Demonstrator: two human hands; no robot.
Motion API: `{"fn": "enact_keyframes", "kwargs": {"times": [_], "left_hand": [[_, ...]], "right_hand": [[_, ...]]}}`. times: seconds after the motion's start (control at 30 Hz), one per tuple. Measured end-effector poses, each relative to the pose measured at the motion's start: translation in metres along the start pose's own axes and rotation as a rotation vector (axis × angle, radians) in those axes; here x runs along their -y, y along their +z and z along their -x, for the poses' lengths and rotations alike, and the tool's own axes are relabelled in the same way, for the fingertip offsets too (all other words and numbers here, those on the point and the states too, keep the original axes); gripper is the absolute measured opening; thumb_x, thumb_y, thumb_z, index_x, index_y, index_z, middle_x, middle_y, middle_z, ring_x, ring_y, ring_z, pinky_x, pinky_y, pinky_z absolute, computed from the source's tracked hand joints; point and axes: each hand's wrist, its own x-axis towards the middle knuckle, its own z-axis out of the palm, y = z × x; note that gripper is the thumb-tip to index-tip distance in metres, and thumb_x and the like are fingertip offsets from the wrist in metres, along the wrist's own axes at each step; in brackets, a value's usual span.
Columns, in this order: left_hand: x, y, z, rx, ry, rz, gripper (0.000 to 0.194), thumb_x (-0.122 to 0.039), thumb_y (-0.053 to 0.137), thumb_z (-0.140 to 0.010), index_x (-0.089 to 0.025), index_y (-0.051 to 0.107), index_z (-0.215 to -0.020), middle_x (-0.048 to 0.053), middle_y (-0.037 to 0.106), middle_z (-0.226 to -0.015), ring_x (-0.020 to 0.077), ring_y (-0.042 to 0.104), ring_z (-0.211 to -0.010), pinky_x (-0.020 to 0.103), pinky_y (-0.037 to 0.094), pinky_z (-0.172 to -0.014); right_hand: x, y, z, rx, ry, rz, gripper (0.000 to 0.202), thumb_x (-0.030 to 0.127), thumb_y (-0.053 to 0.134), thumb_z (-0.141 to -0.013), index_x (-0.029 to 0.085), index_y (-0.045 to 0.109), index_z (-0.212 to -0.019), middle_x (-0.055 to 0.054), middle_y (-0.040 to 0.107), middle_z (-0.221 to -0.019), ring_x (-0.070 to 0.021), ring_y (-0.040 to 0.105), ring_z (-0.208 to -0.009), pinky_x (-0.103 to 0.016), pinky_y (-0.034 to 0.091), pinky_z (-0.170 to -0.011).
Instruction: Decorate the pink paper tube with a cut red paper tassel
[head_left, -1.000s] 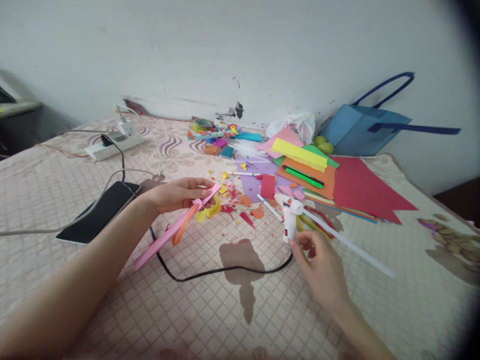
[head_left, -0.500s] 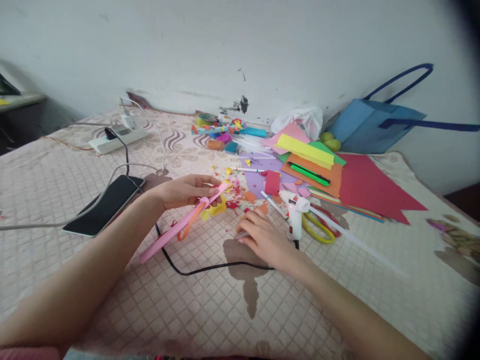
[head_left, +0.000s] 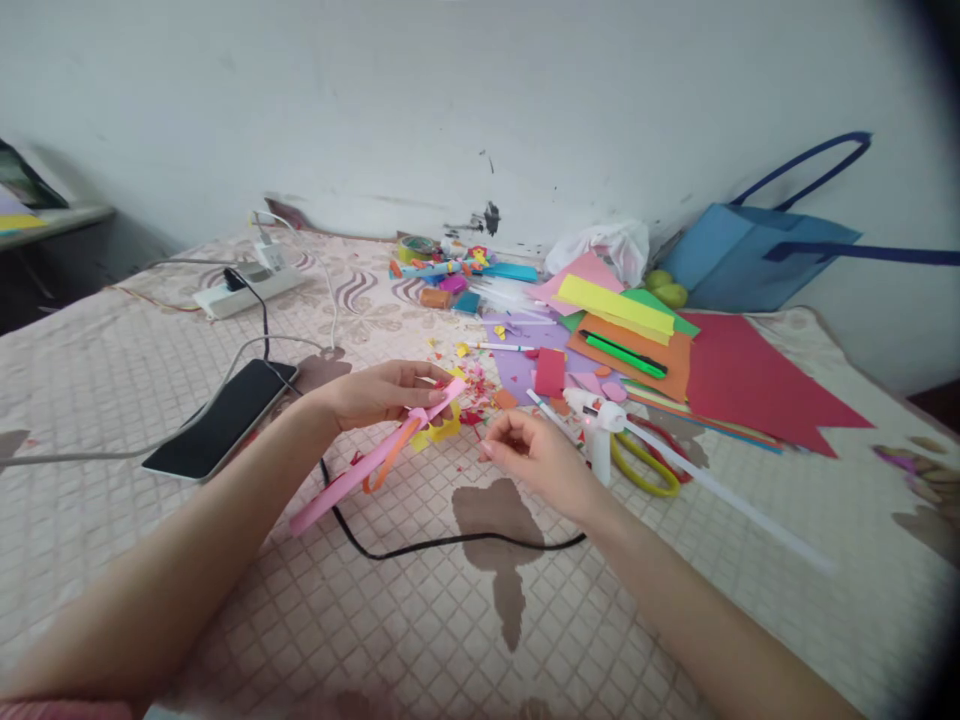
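Note:
A long pink strip (head_left: 352, 482) with an orange loop (head_left: 391, 458) on it is pinched in my left hand (head_left: 390, 394), slanting down to the left over the table. My right hand (head_left: 529, 452) is closed, thumb against the fingertips; whatever it may hold is too small to name. Beside its wrist lies a white glue gun (head_left: 598, 430) with a clear stick out of its back. Small paper scraps (head_left: 476, 390) and yellow pieces (head_left: 444, 428) lie between and behind my hands.
A black phone (head_left: 221, 418) and a power strip (head_left: 251, 292) are at the left. A black cable (head_left: 450, 541) crosses in front of my hands. Coloured paper (head_left: 757, 380), yellow-handled scissors (head_left: 645, 470) and a blue bag (head_left: 757, 255) are at the right.
My right hand has lifted a little and its fingers have curled together, away from the dark stain on the cloth. My left hand keeps the pink strip. The view has shifted slightly.

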Motion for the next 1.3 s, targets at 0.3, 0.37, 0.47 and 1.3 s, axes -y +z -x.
{"fn": "enact_keyframes", "kwargs": {"times": [0.3,0.37,0.47,1.3], "left_hand": [[-0.003,0.006,0.001,0.019,-0.005,-0.016,0.03,-0.025,0.063,-0.083,-0.016,0.056,-0.111,0.005,0.066,-0.089,0.0096,0.058,-0.072,0.023,0.043,-0.066],[-0.003,0.006,0.001,0.025,-0.004,-0.006,0.03,-0.024,0.063,-0.083,-0.016,0.056,-0.11,0.005,0.066,-0.09,0.0097,0.058,-0.072,0.023,0.043,-0.066],[-0.002,0.006,0.001,0.047,-0.003,0.015,0.028,-0.023,0.061,-0.084,-0.016,0.056,-0.11,0.005,0.066,-0.09,0.0085,0.058,-0.069,0.022,0.043,-0.065],[-0.003,0.01,0.002,0.116,0.003,0.085,0.028,-0.021,0.062,-0.083,-0.015,0.058,-0.11,0.006,0.065,-0.091,0.0097,0.06,-0.073,0.023,0.045,-0.068]], "right_hand": [[0.018,0.001,-0.017,-0.103,0.102,-0.557,0.02,0.022,0.069,-0.07,0.021,0.053,-0.082,0.003,0.065,-0.064,-0.0113,0.056,-0.061,-0.026,0.038,-0.059],[0.017,0.001,-0.018,-0.088,0.136,-0.627,0.022,0.022,0.07,-0.069,0.021,0.053,-0.082,0.003,0.064,-0.063,-0.0105,0.054,-0.058,-0.025,0.034,-0.055],[0.016,0.002,-0.02,-0.06,0.189,-0.727,0.023,0.02,0.071,-0.067,0.021,0.052,-0.079,0.004,0.062,-0.061,-0.0099,0.051,-0.056,-0.024,0.03,-0.052],[0.026,0.003,-0.025,0.05,0.285,-1.019,0.025,0.011,0.071,-0.061,0.02,0.05,-0.071,0.007,0.053,-0.054,-0.0061,0.041,-0.049,-0.022,0.024,-0.047]]}}
